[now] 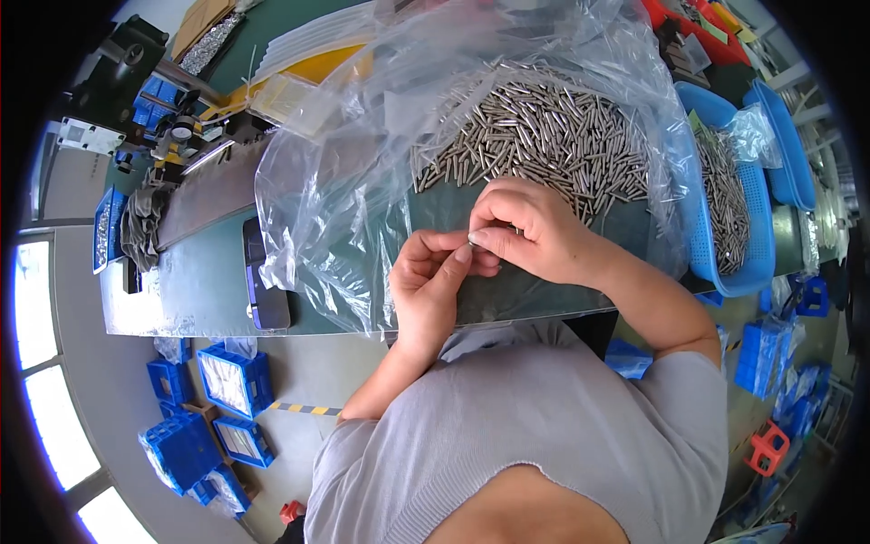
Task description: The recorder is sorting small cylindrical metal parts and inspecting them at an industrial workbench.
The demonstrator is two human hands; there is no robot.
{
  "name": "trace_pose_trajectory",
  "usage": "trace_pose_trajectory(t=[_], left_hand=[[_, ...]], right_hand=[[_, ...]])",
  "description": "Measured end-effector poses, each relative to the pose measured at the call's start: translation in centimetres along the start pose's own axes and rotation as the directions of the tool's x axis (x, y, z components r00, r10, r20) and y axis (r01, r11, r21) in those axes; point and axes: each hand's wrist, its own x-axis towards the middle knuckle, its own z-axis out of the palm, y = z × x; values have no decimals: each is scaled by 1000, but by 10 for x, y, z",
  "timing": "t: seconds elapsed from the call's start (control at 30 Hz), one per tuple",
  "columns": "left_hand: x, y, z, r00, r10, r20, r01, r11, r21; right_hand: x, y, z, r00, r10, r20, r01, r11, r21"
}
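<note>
My left hand (426, 288) and my right hand (535, 227) meet over the near part of the table, fingertips touching. Both are closed in a pinch, and whatever sits between the fingers is too small and covered to make out. Just beyond them lies a broad heap of small slim metal pins (553, 131), spread on a clear plastic sheet (326, 195). The right hand is at the heap's near edge.
A blue basket (759, 258) holding more metal pins stands at the right, beside another blue tray (796, 172). A dark phone (268, 281) lies left on the green table (204, 295). Farther left stands a metal fixture (172, 82). Blue crates (236, 381) stand on the floor.
</note>
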Motion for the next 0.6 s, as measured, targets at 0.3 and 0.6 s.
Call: trace_pose_trajectory(t=[0.3,0.6], left_hand=[[0,-2,-4,1000,11,29,-9,997,-76],[2,-2,-6,998,8,62,0,993,-119]], right_hand=[[12,6,-40,887,458,66,-245,344,906],[8,14,-10,987,137,-90,-164,829,-534]])
